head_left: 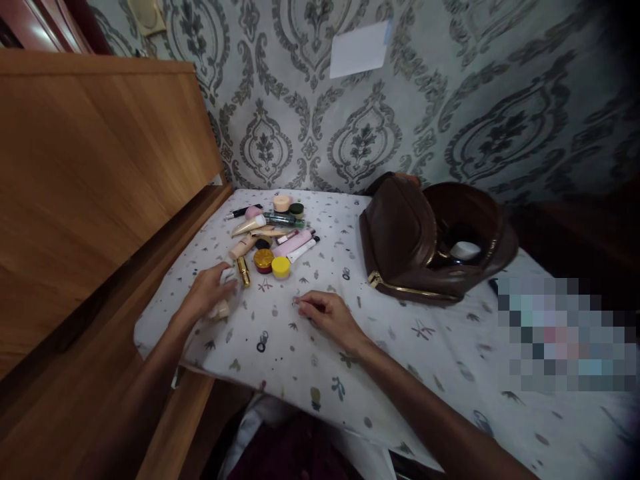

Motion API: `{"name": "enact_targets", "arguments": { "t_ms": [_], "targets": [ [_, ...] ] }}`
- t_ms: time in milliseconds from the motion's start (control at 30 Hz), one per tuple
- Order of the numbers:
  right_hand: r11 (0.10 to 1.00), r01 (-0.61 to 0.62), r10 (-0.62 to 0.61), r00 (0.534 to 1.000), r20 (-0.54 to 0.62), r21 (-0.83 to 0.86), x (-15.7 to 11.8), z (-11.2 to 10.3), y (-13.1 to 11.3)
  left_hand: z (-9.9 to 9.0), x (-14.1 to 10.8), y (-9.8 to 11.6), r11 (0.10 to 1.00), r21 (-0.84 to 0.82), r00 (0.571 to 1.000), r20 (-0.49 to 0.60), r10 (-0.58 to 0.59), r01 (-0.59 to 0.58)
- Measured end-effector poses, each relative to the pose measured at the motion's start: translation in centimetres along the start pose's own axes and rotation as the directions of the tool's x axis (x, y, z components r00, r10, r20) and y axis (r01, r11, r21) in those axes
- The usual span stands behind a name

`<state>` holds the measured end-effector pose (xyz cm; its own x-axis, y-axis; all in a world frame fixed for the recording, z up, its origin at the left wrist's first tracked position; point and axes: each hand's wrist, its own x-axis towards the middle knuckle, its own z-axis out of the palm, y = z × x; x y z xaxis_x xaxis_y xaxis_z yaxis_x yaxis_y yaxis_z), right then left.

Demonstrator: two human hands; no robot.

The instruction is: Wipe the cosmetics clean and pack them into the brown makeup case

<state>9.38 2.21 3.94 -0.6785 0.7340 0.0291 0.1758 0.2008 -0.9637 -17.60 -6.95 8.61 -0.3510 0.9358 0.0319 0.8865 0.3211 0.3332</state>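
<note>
Left fingers (216, 271) | near gold tube (243, 272) | axis fore-aft, far end leftward

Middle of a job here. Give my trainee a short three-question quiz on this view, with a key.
1. True or false: the brown handbag stands open.
2. Which is nearer the gold lipstick tube: the left hand or the right hand?
3. Fill in: the small jar just right of the gold-lidded jar has a ____ lid.

Key: 1. True; 2. Left hand; 3. Yellow.
</note>
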Motion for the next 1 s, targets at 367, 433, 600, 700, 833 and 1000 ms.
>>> {"name": "enact_targets", "arguments": {
  "t_ms": [367,433,600,700,833,1000],
  "targets": [
    [0.998,0.056,-0.056,0.998,-0.004,-0.017,-0.3,0.2,1.6,1.7,7.0,2.0,0.826,-0.509,0.767,-0.621,-0.159,-0.242],
    [0.998,0.060,-0.060,0.998,-0.006,-0.015,-0.4,0.2,1.7,0.6,6.8,2.1,0.837,-0.478,0.797,-0.598,-0.087,-0.267],
    [0.997,0.076,-0.076,0.997,-0.007,-0.020,-0.3,0.3,1.8,-0.7,1.8,1.4,0.988,0.039,0.984,-0.095,0.154,-0.151],
    [0.996,0.080,-0.080,0.997,0.001,-0.045,-0.2,0.5,2.0,0.2,-0.7,1.0,0.968,0.238,0.994,0.084,0.066,-0.084],
    [0.993,0.090,-0.090,0.996,-0.001,-0.082,-0.3,0.7,2.2,0.2,-0.3,0.9,0.976,0.187,0.988,0.129,0.084,-0.107],
    [0.992,0.089,-0.089,0.996,0.000,-0.086,-0.4,0.6,2.1,-1.2,2.7,1.4,0.986,-0.082,0.977,-0.171,0.129,-0.145]
  ]
}}
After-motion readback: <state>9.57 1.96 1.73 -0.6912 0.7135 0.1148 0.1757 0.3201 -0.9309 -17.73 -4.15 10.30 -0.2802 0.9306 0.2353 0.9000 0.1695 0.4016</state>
